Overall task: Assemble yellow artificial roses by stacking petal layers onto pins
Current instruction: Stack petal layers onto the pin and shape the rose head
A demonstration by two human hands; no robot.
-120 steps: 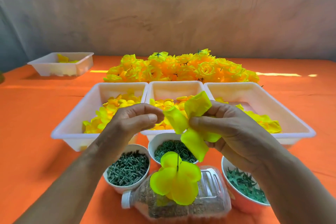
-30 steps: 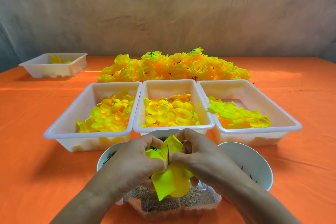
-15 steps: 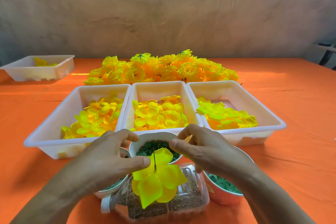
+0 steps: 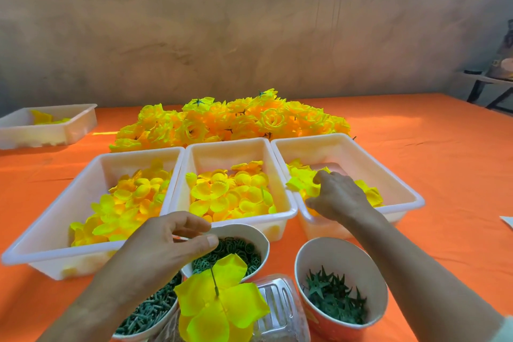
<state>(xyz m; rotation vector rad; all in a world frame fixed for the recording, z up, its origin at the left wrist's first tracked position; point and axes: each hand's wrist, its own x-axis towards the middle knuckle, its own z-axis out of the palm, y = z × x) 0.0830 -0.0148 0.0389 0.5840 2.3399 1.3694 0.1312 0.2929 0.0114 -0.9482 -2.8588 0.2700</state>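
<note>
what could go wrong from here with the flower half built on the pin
1. The right hand reaches into overlapping petals in the right tray; it may lift two stuck layers at once.
2. The stacked petal layers sit on a thin pin that neither hand holds; the left hand, hovering close above, could knock it askew.
3. The bowl of green rings stands right behind the pin, so a bump may spill it.

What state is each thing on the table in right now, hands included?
Left hand, relaxed, holding nothing, above the ring bowl.
Right hand, in the right tray, fingers on petals; grip unclear.
Pin, standing, petal layers stacked on it.
Left tray, partly filled with petals.
Middle tray, partly filled with petals.
Finished roses, piled behind the trays.
</note>
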